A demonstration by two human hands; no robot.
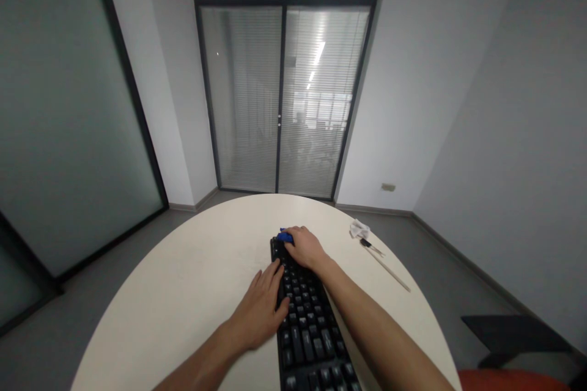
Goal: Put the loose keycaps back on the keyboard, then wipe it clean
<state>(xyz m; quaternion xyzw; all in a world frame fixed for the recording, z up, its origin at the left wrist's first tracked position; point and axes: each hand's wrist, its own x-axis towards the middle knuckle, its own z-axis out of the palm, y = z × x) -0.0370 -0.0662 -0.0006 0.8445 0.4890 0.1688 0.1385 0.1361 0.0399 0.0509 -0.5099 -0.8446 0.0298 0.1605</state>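
Observation:
A black keyboard (pixel 305 311) lies lengthwise on the round cream table (pixel 192 275), its far end near the table's middle. My left hand (pixel 260 305) rests along the keyboard's left edge, fingers spread and apart, thumb over the keys. At the far end, my right hand (pixel 306 248) is closed on a small blue object (pixel 285 236), perhaps a cloth, which touches the keyboard's top corner. The fingers of my right hand partly cover the blue object.
Toward the table's right edge lie a crumpled white tissue (pixel 359 229), a small black-ended tool (pixel 365 243) and a thin stick-like brush (pixel 387 267). A black and red chair (pixel 513 333) stands at the lower right, beyond the table's edge.

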